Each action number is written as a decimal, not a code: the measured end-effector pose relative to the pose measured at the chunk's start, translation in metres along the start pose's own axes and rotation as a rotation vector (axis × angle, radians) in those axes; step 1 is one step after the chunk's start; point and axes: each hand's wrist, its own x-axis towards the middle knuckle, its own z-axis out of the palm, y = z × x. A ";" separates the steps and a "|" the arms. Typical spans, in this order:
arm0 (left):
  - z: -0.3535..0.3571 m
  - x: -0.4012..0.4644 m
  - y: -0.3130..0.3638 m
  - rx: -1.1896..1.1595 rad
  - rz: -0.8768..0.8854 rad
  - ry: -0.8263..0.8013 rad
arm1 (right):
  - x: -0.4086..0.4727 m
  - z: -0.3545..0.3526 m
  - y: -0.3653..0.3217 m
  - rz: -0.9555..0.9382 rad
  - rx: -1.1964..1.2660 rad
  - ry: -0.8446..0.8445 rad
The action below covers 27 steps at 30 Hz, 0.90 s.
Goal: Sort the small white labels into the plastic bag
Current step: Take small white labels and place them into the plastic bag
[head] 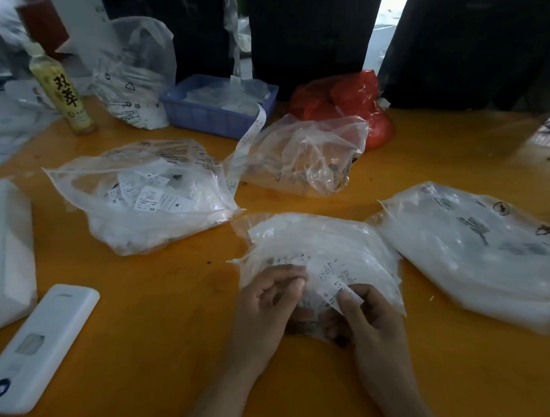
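Landmark: the near bag (325,253), a clear plastic bag of white labels lying on the orange table (164,314) straight ahead of the person.

Right hand (373,324) at the bag's near edge, thumb and fingers closed on a white printed label (333,281) that stands up from the bag's mouth. Left hand (271,304) just left of it, fingertips curled together on the bag's film or on a label; which one cannot be made out. Both hands clamped, not spread.

Left of the near bag, slightly farther back: an open bag (145,197) with loose labels marked XS and M showing inside. Right of it: a fuller, closed-looking bag (477,249). Behind it: a crumpled near-empty bag (302,158), with a long strip of labels (249,136) trailing from the blue basket (215,111) farther back.

Risks, as judged:
- Wrong size bag. Print on the held label is too small to read here; with three similar bags around the near one, a misread sends it to the wrong lot.
- Two labels stuck together and lifted as one.
- Thin film drags with the fingers; the bag's mouth could fold shut or spill labels onto the table.
- Strip behind could snag a sleeve on a reach.
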 end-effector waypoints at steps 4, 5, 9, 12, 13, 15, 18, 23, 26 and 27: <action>-0.001 0.000 -0.003 -0.111 -0.062 0.006 | -0.002 -0.002 0.002 -0.007 0.042 0.011; -0.001 0.000 -0.004 -0.168 -0.078 -0.003 | -0.002 -0.002 0.002 -0.004 0.052 0.014; -0.001 0.003 -0.004 -0.336 -0.115 -0.031 | -0.003 -0.001 0.002 -0.009 0.057 0.024; 0.000 0.003 -0.003 -0.367 -0.127 -0.030 | -0.003 -0.001 0.001 -0.026 0.044 0.022; 0.000 0.002 -0.003 -0.333 -0.124 -0.031 | -0.003 -0.001 0.001 -0.033 0.036 0.018; 0.000 0.002 -0.004 -0.272 -0.109 -0.032 | -0.004 0.000 0.002 -0.040 0.023 0.010; 0.002 0.001 -0.005 -0.281 -0.104 -0.029 | -0.005 0.000 0.002 -0.039 0.032 0.020; 0.003 0.002 -0.004 -0.349 -0.135 -0.010 | -0.006 0.001 0.001 -0.047 0.044 0.054; 0.002 0.002 -0.005 -0.354 -0.140 -0.020 | -0.007 0.002 0.000 -0.066 0.032 0.069; 0.002 0.002 -0.005 -0.361 -0.145 -0.024 | -0.007 0.002 -0.001 -0.078 0.035 0.076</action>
